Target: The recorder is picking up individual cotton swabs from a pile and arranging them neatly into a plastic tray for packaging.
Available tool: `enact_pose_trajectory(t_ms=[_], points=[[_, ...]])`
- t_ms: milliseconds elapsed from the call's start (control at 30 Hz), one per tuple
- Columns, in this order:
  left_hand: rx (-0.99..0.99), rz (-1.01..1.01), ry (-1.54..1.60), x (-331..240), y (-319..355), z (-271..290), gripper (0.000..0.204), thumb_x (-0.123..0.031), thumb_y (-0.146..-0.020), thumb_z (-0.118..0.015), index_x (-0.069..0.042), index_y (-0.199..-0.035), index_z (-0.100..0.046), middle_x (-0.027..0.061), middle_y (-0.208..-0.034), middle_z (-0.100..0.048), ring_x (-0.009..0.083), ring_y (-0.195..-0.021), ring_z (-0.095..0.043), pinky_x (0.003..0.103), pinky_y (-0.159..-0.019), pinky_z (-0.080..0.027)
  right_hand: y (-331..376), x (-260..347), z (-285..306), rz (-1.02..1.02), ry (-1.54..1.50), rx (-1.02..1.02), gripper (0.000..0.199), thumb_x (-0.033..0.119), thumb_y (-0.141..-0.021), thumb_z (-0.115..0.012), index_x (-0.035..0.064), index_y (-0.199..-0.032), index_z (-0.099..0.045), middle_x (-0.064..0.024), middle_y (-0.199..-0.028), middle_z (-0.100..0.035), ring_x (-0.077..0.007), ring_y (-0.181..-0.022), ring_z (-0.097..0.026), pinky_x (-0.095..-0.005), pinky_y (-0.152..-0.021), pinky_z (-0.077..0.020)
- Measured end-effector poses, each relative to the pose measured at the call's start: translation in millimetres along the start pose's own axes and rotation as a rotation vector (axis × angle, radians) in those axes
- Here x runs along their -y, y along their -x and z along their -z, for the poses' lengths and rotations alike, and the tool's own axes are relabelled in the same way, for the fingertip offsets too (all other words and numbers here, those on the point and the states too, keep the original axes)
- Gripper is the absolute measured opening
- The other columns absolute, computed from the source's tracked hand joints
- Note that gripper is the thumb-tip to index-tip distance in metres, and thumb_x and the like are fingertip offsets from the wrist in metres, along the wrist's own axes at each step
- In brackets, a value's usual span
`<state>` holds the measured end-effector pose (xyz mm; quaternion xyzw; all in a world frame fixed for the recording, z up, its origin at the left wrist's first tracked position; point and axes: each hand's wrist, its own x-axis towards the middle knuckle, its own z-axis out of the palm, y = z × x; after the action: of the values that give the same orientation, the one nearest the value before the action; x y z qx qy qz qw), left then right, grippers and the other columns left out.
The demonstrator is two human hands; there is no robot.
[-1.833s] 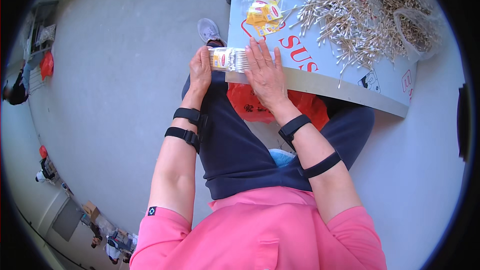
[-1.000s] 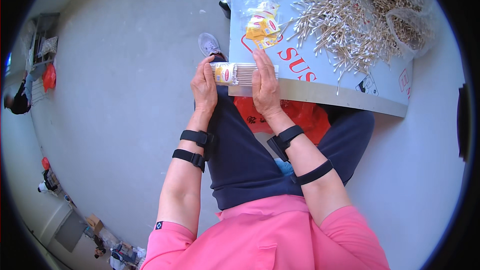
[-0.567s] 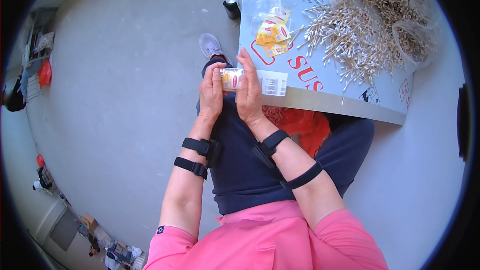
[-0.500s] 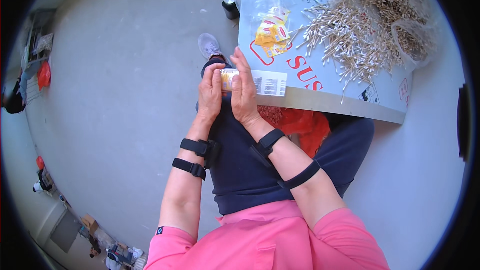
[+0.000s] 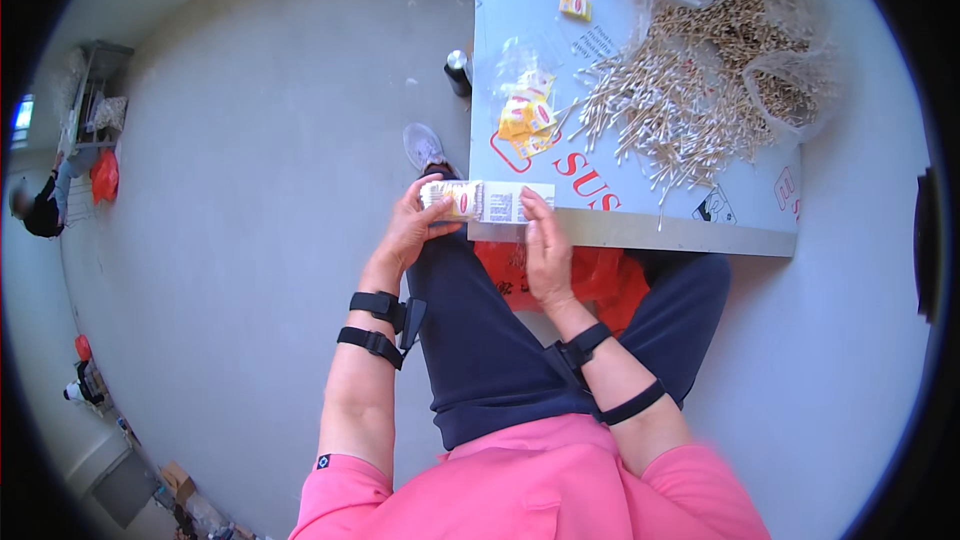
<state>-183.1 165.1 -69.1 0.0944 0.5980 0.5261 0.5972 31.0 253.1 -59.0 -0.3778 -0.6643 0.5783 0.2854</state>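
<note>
Two hands at the near edge of a pale grey table (image 5: pixel 700 230): left hand (image 5: pixel 410 225) and right hand (image 5: pixel 545 250) pinch opposite ends of a long printed packet (image 5: pixel 487 202) held level there. Tabletop: heap of cotton swabs (image 5: pixel 670 110), yellow sachets in clear wrap (image 5: pixel 527 115). Room: bare grey floor (image 5: pixel 260 170), dark can (image 5: pixel 458 72) standing beside the table.

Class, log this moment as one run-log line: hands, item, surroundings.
left hand: holds packet end | right hand: steadies other end | table: stick pile, yellow wrapper

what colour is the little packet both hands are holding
Mostly white with a yellow patch, seen in the head view: packet.
</note>
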Motion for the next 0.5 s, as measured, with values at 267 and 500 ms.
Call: enact_pose_trajectory(t_ms=[267, 500], points=[[-0.17, -0.022, 0.233, 12.3, 1.2, -5.7, 0.041, -0.024, -0.099, -0.064, -0.011, -0.135, -0.05, 0.0072, -0.126, -0.058, 0.0217, -0.108, -0.064, 0.042, -0.089, -0.06, -39.4, -7.8, -93.2, 0.203, 0.02, -0.042, 0.044, 0.016, -0.102, -0.038, 0.0, -0.144, -0.042, -0.0217, -0.156, -0.036, -0.038, -0.145, -0.035, -0.0424, -0.12, -0.0274], [-0.163, 0.032, 0.322, 9.2, 30.9, 35.1, 0.04, -0.019, -0.096, -0.069, -0.006, -0.129, -0.054, 0.0096, -0.12, -0.066, 0.023, -0.109, -0.067, 0.042, -0.09, -0.06, -46.6, 18.7, -101.8, 0.242, -0.068, -0.015, 0.042, 0.014, -0.104, -0.036, -0.001, -0.143, -0.043, -0.0237, -0.156, -0.035, -0.0381, -0.146, -0.033, -0.0421, -0.12, -0.0262]])
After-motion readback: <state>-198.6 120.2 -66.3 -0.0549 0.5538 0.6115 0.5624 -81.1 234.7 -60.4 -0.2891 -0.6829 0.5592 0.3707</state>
